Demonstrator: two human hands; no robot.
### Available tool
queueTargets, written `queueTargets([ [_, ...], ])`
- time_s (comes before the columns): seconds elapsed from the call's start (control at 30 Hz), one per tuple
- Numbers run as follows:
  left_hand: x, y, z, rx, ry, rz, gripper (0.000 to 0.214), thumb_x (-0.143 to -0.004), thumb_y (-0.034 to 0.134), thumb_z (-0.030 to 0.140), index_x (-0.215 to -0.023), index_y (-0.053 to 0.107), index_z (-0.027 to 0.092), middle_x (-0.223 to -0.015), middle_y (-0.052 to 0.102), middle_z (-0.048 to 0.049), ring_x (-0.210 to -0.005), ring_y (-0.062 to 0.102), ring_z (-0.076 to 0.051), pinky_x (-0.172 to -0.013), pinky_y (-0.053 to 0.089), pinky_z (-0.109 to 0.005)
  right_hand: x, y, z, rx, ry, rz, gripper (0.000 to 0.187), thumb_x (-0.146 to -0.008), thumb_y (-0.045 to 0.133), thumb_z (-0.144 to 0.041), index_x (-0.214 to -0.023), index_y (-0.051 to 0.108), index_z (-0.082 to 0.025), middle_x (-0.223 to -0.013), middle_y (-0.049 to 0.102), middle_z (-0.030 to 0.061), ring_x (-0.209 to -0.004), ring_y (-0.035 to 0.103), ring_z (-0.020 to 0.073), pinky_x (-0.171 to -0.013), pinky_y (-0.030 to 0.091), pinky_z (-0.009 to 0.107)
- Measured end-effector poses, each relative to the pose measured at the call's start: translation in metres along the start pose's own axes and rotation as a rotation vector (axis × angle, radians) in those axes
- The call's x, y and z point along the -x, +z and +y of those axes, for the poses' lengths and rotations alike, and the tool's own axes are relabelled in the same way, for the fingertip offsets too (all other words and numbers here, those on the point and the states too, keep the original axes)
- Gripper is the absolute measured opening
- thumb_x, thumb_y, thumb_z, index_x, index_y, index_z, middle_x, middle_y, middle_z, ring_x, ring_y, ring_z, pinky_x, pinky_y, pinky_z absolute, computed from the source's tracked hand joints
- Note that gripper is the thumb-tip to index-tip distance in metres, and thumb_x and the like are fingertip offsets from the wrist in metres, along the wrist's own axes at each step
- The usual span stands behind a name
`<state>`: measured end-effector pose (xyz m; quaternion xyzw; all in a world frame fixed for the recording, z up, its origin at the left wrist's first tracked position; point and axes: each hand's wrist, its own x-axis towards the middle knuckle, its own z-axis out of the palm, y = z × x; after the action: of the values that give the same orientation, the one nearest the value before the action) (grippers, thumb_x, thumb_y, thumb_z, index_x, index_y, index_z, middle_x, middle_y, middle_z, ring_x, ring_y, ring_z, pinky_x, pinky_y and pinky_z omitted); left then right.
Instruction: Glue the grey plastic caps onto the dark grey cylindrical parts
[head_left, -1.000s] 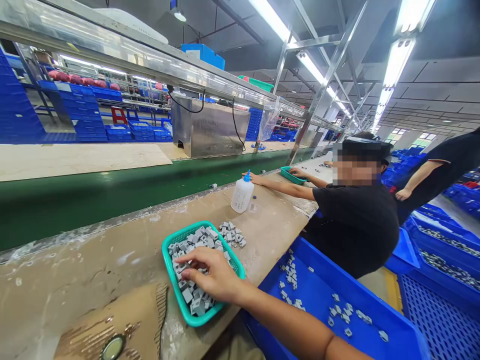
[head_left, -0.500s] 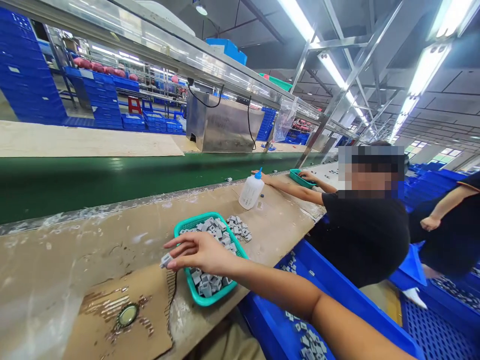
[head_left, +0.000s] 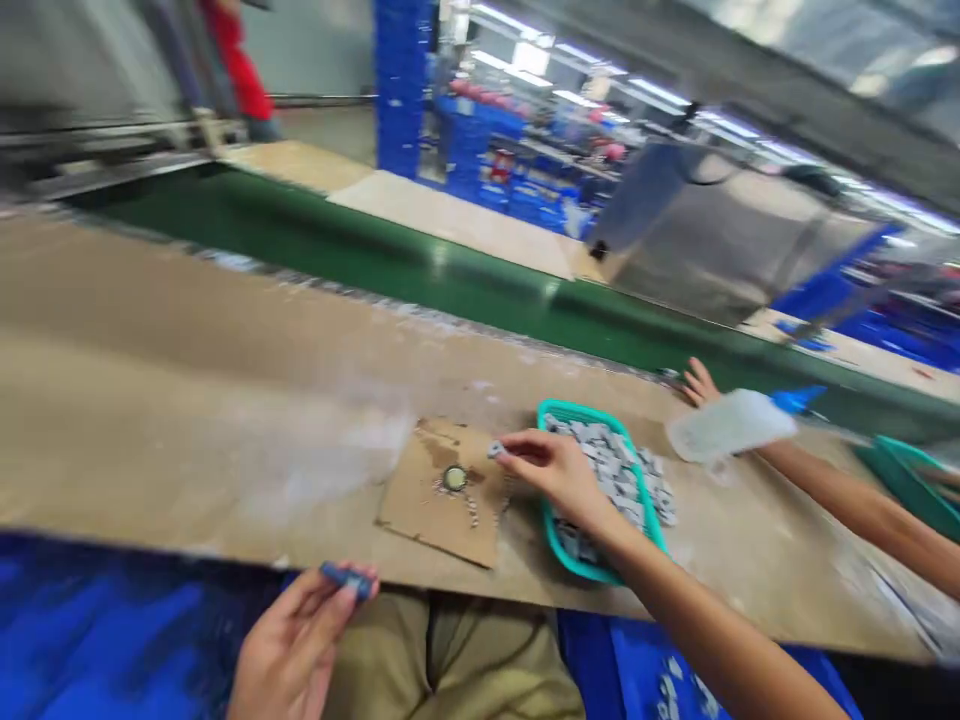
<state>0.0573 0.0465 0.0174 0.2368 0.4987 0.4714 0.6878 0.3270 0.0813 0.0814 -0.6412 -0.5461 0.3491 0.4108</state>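
Observation:
My right hand [head_left: 551,470] pinches a small grey plastic block [head_left: 496,450] between thumb and fingertips, above the right edge of a torn cardboard piece [head_left: 420,510]. On that cardboard sits a small round cap [head_left: 454,478] with a pale, shiny middle. Beneath and beside my right wrist stands a teal basket [head_left: 551,535] filled with similar grey blocks [head_left: 600,450]. Near the table's front edge, above my lap, my left hand [head_left: 296,630] holds a small dark blue plastic part [head_left: 349,580] in its fingers; motion blurs its details.
Loose grey blocks [head_left: 660,490] lie right of the basket. Behind them a white squeeze bottle [head_left: 727,425] with a blue nozzle appears tilted. A co-worker's hand [head_left: 699,382] reaches to the green belt [head_left: 480,265]. Blue bins flank my lap; a second teal basket [head_left: 911,490] is far right.
The view has swung left and down, bringing my left hand with the blue part into sight. My right hand still holds the grey block, now over the cardboard's right edge.

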Motion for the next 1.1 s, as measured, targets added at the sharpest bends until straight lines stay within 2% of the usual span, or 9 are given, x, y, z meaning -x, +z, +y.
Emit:
queueTargets([
  [0.2,0.009,0.023,0.008,0.171,0.026,-0.056,0.030,-0.060,0.082,0.030,-0.081,0.068,0.013,-0.081,0.067,-0.0082,-0.079,0.062,-0.018,-0.074,0.051,-0.022,0.000,-0.002,0.003,0.326,-0.052,-0.125,0.027,-0.078,0.061,-0.038,-0.091,0.070,-0.016,-0.090,0.070,0.0093,-0.080,0.065,0.0212,-0.070,0.051,0.032],
  [0.33,0.009,0.028,0.002,0.227,0.022,-0.110,0.026,-0.063,0.080,0.027,-0.082,0.068,0.013,-0.081,0.066,-0.0077,-0.078,0.061,-0.016,-0.071,0.051,-0.020,-0.006,0.003,0.000,0.443,-0.109,-0.185,0.030,-0.079,0.059,-0.042,-0.093,0.070,-0.018,-0.090,0.069,0.0086,-0.075,0.063,0.0205,-0.065,0.049,0.031],
  [0.47,0.008,0.028,-0.007,0.284,-0.007,-0.119,0.023,-0.064,0.079,0.025,-0.080,0.068,0.013,-0.081,0.066,-0.0073,-0.076,0.060,-0.015,-0.069,0.051,-0.020,-0.011,0.010,0.001,0.459,-0.235,-0.239,0.026,-0.081,0.059,-0.039,-0.095,0.070,-0.019,-0.093,0.068,0.0081,-0.084,0.062,0.0210,-0.073,0.049,0.033],
  [0.57,0.009,0.027,-0.010,0.309,-0.011,-0.118,0.022,-0.064,0.079,0.024,-0.079,0.067,0.012,-0.079,0.066,-0.0062,-0.074,0.060,-0.014,-0.069,0.051,-0.019,-0.011,0.013,0.005,0.462,-0.279,-0.257,0.023,-0.081,0.059,-0.036,-0.096,0.069,-0.020,-0.094,0.068,0.0083,-0.086,0.062,0.0211,-0.076,0.049,0.034],
  [0.9,0.012,0.030,-0.017,0.310,-0.078,-0.114,0.025,-0.062,0.079,0.023,-0.077,0.064,0.011,-0.079,0.065,-0.0073,-0.075,0.060,-0.016,-0.072,0.050,-0.023,-0.008,0.016,0.006,0.512,-0.279,-0.255,0.022,-0.078,0.064,-0.035,-0.094,0.070,-0.021,-0.090,0.067,0.0066,-0.081,0.063,0.0194,-0.073,0.049,0.032],
  [1.1,0.012,0.031,-0.019,0.343,-0.072,-0.133,0.024,-0.061,0.080,0.021,-0.076,0.064,0.012,-0.076,0.065,-0.0055,-0.072,0.061,-0.014,-0.068,0.050,-0.021,-0.008,0.015,0.007,0.538,-0.268,-0.244,0.023,-0.077,0.065,-0.036,-0.095,0.070,-0.021,-0.090,0.067,0.0063,-0.081,0.063,0.0195,-0.072,0.049,0.032],
])
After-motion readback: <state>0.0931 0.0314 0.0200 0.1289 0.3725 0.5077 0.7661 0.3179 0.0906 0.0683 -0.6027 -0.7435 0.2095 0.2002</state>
